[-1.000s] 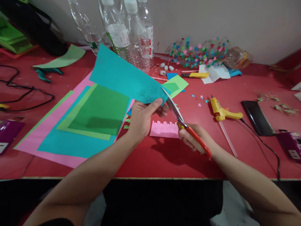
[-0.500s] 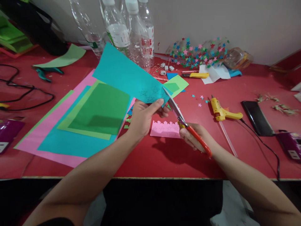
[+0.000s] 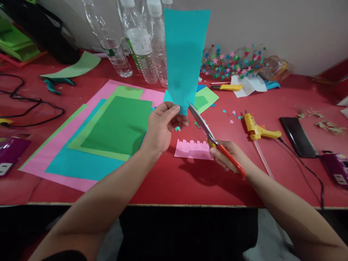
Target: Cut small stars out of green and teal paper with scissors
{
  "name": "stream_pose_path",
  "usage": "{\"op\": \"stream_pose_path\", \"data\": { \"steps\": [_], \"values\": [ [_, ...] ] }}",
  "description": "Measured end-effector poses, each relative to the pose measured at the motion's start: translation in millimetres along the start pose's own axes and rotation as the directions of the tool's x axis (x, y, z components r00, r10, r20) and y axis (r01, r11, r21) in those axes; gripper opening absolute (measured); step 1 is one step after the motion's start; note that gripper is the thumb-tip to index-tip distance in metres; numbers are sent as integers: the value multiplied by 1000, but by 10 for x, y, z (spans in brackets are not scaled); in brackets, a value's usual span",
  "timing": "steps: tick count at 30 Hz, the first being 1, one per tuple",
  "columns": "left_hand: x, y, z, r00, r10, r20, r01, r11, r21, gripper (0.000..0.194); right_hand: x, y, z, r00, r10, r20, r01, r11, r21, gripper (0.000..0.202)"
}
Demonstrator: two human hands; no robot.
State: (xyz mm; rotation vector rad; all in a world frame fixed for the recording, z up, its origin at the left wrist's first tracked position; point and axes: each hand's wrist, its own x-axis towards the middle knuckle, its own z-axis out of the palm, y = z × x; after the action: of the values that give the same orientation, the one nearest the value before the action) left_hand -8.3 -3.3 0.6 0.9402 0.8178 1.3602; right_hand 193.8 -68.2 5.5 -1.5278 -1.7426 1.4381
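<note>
My left hand (image 3: 164,125) pinches the lower end of a blue paper strip (image 3: 185,54), which stands upright in the air. Faint pencil marks show near its lower part. In my right hand (image 3: 227,156) are scissors (image 3: 202,125) with red handles, their blades pointing up and left. The blade tips are at the strip's lower right edge; whether they touch it I cannot tell. Below the blades a pink paper piece (image 3: 192,149) with a notched top edge and drawn stars lies on the table. Under and behind the left hand, small cut scraps are partly hidden.
Stacked coloured sheets (image 3: 116,127) lie at left. Plastic bottles (image 3: 138,43) stand at the back, near a star-covered clear bottle (image 3: 233,61). A yellow cutter (image 3: 230,87), glue gun (image 3: 255,127), phone (image 3: 297,136) and loose paper stars (image 3: 231,121) are at right.
My left hand has turned the blue strip from slanting up-left to upright, shifting slightly left and up. The scissors stay in nearly the same place.
</note>
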Motion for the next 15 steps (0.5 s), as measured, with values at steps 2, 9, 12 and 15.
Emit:
{"op": "stream_pose_path", "data": {
  "steps": [2, 9, 12, 15],
  "values": [
    [-2, -10, 15, 995, -66, 72, 68, 997, -31, 17, 1, 0, 14, 1000, -12, -9, 12, 1000, 10, 45],
    [10, 6, 26, 995, -101, -2, 100, 987, -122, 12, 7, 23, 29, 999, -36, -10, 36, 999, 25, 47],
    [0, 24, 25, 998, -56, 42, 61, 991, -116, 12, 11, 32, 24, 999, -33, -17, 33, 999, 17, 46],
    [-23, 32, 42, 997, -15, 74, 19, 998, -57, 12, 8, 35, 25, 999, -35, -37, 35, 999, 2, 45]
  ]
}}
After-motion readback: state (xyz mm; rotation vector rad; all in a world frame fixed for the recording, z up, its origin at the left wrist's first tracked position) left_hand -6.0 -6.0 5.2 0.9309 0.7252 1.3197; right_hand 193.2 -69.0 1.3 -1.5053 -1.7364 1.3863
